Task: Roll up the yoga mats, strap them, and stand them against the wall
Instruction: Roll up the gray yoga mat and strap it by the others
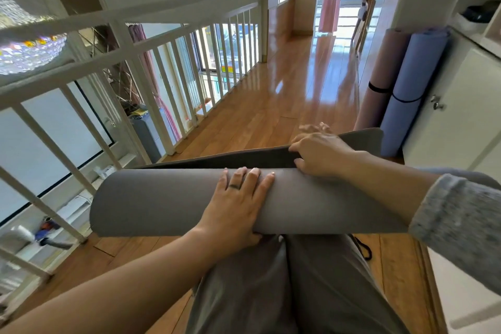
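Here grey mat (168,200) under left hand (238,203) fingers (253,175)

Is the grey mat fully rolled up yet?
Not quite. The grey mat is mostly rolled, but its last flap sticks out, gripped by the right hand.

Bright daylight from windows (217,46) beyond the railing (145,89), hard glare on the wooden floor (298,84) right of it, chandelier (27,46) left of it blurred, overexposed; lines bowed toward frame edges.
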Demonstrator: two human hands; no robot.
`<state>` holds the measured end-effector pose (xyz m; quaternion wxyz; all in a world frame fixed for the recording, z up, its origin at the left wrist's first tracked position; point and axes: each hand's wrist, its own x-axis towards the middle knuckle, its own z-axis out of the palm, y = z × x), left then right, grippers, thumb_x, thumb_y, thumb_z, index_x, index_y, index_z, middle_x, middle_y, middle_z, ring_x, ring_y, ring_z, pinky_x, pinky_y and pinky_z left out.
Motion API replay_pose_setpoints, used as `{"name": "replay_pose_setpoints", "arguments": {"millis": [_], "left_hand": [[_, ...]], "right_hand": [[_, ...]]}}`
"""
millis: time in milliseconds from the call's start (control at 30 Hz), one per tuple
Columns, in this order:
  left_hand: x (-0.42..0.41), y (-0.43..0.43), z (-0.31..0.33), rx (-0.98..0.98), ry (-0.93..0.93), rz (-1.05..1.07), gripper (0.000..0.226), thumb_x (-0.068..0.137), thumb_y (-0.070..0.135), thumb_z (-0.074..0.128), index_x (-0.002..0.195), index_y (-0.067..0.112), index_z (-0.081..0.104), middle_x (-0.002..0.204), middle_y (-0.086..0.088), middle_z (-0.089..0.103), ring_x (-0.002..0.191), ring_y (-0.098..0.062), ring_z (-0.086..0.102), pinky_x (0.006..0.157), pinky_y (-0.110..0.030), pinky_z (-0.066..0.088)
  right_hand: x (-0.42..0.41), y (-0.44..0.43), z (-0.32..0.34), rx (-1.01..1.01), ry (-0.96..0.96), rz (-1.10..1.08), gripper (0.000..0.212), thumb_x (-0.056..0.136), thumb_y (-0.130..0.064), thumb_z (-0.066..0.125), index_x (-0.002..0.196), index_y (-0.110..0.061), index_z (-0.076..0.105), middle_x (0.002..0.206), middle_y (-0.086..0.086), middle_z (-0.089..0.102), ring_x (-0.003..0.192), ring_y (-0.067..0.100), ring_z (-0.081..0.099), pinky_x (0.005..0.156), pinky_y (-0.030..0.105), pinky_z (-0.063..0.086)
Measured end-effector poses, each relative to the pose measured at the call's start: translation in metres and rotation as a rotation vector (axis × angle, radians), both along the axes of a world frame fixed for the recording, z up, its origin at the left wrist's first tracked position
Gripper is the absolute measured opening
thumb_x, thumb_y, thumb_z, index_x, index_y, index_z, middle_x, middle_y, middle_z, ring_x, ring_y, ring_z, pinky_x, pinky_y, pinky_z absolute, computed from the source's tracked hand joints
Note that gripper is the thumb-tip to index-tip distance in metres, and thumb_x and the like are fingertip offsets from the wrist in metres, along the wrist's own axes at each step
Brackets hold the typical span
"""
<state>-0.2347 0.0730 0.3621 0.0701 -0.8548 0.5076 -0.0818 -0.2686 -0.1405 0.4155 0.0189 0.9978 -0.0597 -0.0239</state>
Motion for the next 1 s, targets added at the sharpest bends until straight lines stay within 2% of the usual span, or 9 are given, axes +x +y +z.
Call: {"name": "replay_pose_setpoints", "arguments": {"millis": [100, 233, 367, 567, 633, 700, 767, 900, 1000], "left_hand": [[0.006, 0.0, 0.003, -0.006, 0.038, -0.015, 0.095, 0.08, 0.063, 0.056, 0.145, 0.029, -0.004, 0.157, -0.006, 0.006, 0.145, -0.031, 0.007, 0.117, -0.052, 0.001], [0.027, -0.01, 0.021, -0.015, 0.147, -0.018, 0.097, 0.073, 0.062, 0.064, 0.147, 0.028, 0.011, 0.157, -0.005, 0.018, 0.145, -0.028, 0.015, 0.117, -0.053, 0.006], [0.04, -0.015, 0.024, -0.01, 0.16, -0.04, 0.098, 0.071, 0.066, 0.063, 0.147, 0.03, 0.014, 0.147, -0.004, 0.019, 0.135, -0.027, 0.024, 0.113, -0.049, 0.024], [0.058, -0.018, 0.026, -0.036, 0.157, -0.131, 0.093, 0.072, 0.07, 0.058, 0.148, 0.03, 0.022, 0.136, 0.002, 0.031, 0.122, -0.02, 0.04, 0.104, -0.037, 0.038], [0.064, -0.019, 0.026, -0.039, 0.191, -0.15, 0.092, 0.074, 0.068, 0.059, 0.149, 0.03, 0.022, 0.137, 0.002, 0.032, 0.121, -0.019, 0.041, 0.103, -0.034, 0.036], [0.07, -0.021, 0.027, -0.036, 0.225, -0.151, 0.092, 0.075, 0.066, 0.061, 0.15, 0.03, 0.022, 0.138, 0.002, 0.032, 0.121, -0.018, 0.041, 0.104, -0.033, 0.036], [0.075, -0.022, 0.024, -0.057, 0.241, -0.137, 0.091, 0.075, 0.067, 0.06, 0.149, 0.031, 0.023, 0.141, 0.003, 0.034, 0.125, -0.018, 0.041, 0.108, -0.038, 0.033], [0.073, -0.009, 0.003, -0.2, 0.055, -0.041, 0.088, 0.072, 0.08, 0.046, 0.144, 0.033, 0.028, 0.145, 0.004, 0.04, 0.137, -0.023, 0.033, 0.114, -0.06, 0.012], [0.066, -0.006, -0.015, -0.422, 0.029, 0.176, 0.1, 0.065, 0.083, 0.052, 0.144, 0.031, 0.021, 0.148, -0.003, 0.027, 0.142, -0.029, 0.018, 0.11, -0.067, -0.001]], "right_hand": [[0.01, -0.001, -0.003, 0.108, -0.211, 0.009, 0.023, 0.094, -0.02, 0.055, 0.111, -0.016, 0.07, 0.114, 0.001, 0.065, 0.107, 0.02, 0.058, 0.104, 0.042, 0.041], [0.009, 0.005, -0.004, 0.17, -0.343, 0.081, 0.016, 0.091, -0.012, 0.057, 0.092, -0.017, 0.072, 0.095, 0.0, 0.068, 0.085, 0.016, 0.061, 0.083, 0.034, 0.051], [0.002, -0.001, -0.013, 0.266, -0.292, 0.074, 0.019, 0.093, -0.01, 0.053, 0.097, -0.016, 0.071, 0.097, 0.0, 0.066, 0.087, 0.017, 0.061, 0.082, 0.034, 0.05], [0.007, -0.004, -0.013, 0.407, -0.202, -0.014, 0.039, 0.096, -0.025, 0.055, 0.134, -0.02, 0.048, 0.112, 0.002, 0.066, 0.103, 0.018, 0.06, 0.092, 0.03, 0.046], [0.008, -0.002, -0.007, 0.342, -0.038, 0.007, 0.058, 0.09, -0.052, 0.056, 0.138, -0.021, 0.047, 0.123, 0.003, 0.055, 0.112, 0.018, 0.05, 0.093, 0.029, 0.04], [0.011, 0.004, -0.004, 0.2, 0.127, 0.021, 0.09, 0.067, -0.075, 0.064, 0.139, -0.024, 0.044, 0.123, 0.002, 0.043, 0.116, 0.022, 0.041, 0.097, 0.034, 0.037], [0.018, 0.009, -0.005, 0.143, 0.223, 0.011, 0.108, 0.052, -0.08, 0.071, 0.138, -0.022, 0.039, 0.124, 0.002, 0.036, 0.119, 0.023, 0.039, 0.101, 0.039, 0.039], [0.027, 0.008, -0.01, 0.194, 0.222, 0.002, 0.105, 0.053, -0.075, 0.074, 0.133, -0.017, 0.041, 0.128, -0.002, 0.047, 0.111, 0.019, 0.05, 0.098, 0.042, 0.045], [0.028, -0.001, -0.016, 0.254, 0.128, -0.014, 0.092, 0.054, -0.073, 0.074, 0.125, -0.022, 0.047, 0.115, -0.006, 0.058, 0.098, 0.013, 0.056, 0.09, 0.038, 0.048]]}}
